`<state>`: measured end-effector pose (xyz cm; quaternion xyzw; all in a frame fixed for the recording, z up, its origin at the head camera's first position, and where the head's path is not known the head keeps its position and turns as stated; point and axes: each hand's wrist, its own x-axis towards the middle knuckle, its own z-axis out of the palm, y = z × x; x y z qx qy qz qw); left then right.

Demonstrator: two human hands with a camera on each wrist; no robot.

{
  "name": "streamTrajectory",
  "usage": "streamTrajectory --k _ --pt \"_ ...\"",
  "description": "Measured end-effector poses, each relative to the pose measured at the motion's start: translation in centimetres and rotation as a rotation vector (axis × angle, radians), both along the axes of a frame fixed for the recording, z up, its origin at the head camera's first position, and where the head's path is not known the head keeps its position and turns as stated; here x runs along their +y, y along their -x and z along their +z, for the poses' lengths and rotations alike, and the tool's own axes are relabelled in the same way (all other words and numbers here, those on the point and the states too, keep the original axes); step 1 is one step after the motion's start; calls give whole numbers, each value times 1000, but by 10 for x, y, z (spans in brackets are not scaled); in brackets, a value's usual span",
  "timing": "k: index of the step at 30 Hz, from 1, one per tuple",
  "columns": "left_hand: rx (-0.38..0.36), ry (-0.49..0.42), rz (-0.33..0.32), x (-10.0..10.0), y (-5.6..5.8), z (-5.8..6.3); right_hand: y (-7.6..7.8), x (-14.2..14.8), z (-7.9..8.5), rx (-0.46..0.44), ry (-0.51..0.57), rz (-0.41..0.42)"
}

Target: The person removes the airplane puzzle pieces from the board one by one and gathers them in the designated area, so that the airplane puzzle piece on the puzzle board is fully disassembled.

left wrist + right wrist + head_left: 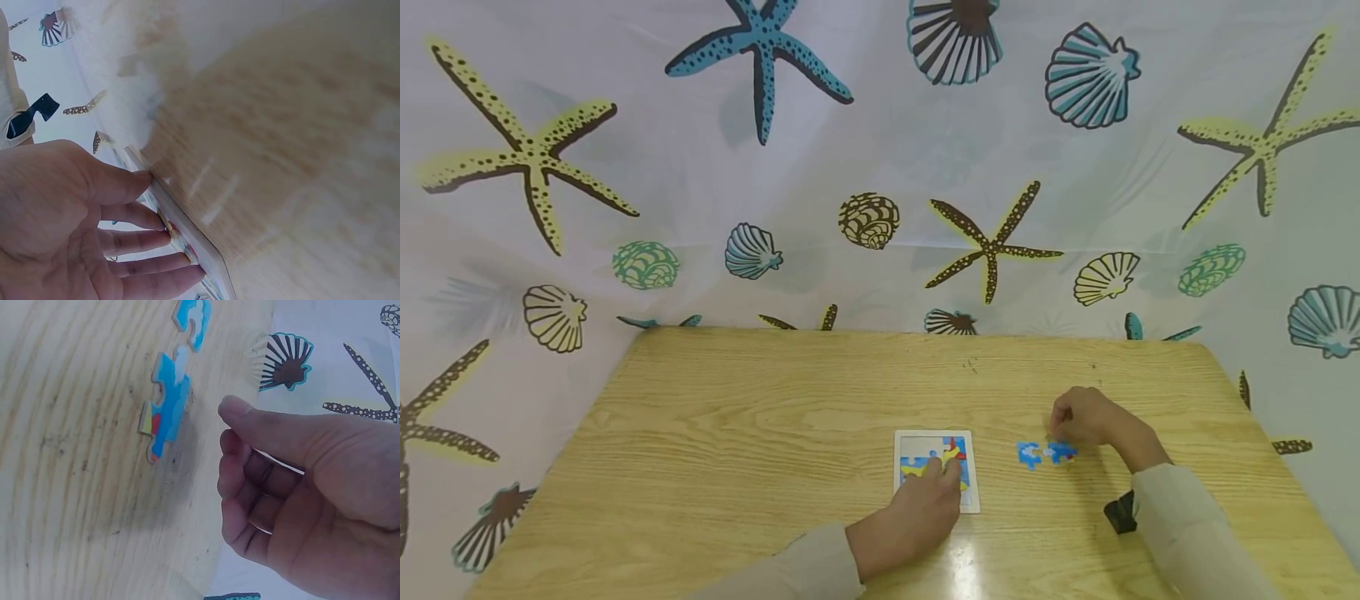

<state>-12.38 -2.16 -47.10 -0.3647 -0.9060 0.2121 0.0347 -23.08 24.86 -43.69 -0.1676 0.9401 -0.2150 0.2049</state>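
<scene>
Pale cloth (805,200) printed with starfish and seashells hangs behind and along both sides of a wooden surface (760,400) with light grain. On this surface, under the fingers of the left grip (917,512), lies a shallow white-rimmed puzzle tray (974,483), partly filled. Fitted pieces (913,463), blue with yellow shapes, occupy the part of the tray nearest the left grip's fingers, and a column with red and yellow runs up its right side, just beyond the fingertips; ahead and to the left of them, the tray's upper left section shows its bare pale base. Whatever the palm covers in the tray is hidden. The left grip is released, its fingers resting on the tray and pieces, with the thumb at the rim in the left wrist view. Well to the right of it, the right grip (1086,417) is raised above the surface, also released, the fingers loosely bent and holding nothing. Just below and to the left of that grip, outside the tray, are two loose pieces: a blue and white piece (1027,455) farther from it, and a mostly blue piece (1062,453) with touches of red and yellow closer by. Behind the right grip, a black object (1122,512) sits against the light sleeve (1187,517).
</scene>
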Motion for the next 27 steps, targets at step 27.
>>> streamTrajectory --k 27 --pt "47 10 -4 1 -2 -3 0 -67 -13 161 102 26"
